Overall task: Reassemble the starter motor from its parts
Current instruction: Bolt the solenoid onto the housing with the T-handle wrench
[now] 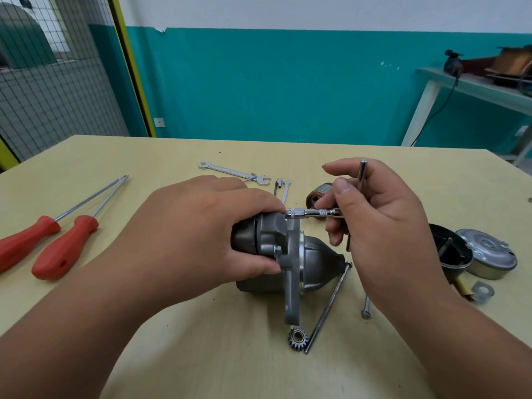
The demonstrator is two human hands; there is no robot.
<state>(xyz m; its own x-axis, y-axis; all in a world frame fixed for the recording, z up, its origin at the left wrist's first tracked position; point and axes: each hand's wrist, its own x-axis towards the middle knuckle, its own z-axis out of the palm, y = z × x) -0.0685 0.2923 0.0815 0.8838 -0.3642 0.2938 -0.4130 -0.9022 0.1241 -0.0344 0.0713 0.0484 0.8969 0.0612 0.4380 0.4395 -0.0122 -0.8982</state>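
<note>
Bare pale wooden tabletop (218, 349) is lying open at the near edge and far left corner. Two red-handled screwdrivers (64, 249) are blocking the left, silver open-ended wrenches (227, 169) the far centre, a black cylindrical casing (452, 249) and round silver end cap (486, 251) the right. A long steel bolt (328, 308) is slanting beside the grey metal motor housing (316, 254).

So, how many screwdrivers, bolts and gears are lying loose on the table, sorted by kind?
Red-handled screwdrivers: 2
Loose bolts, one long and one short: 2
Pinion gear: 1
Total: 5
</note>
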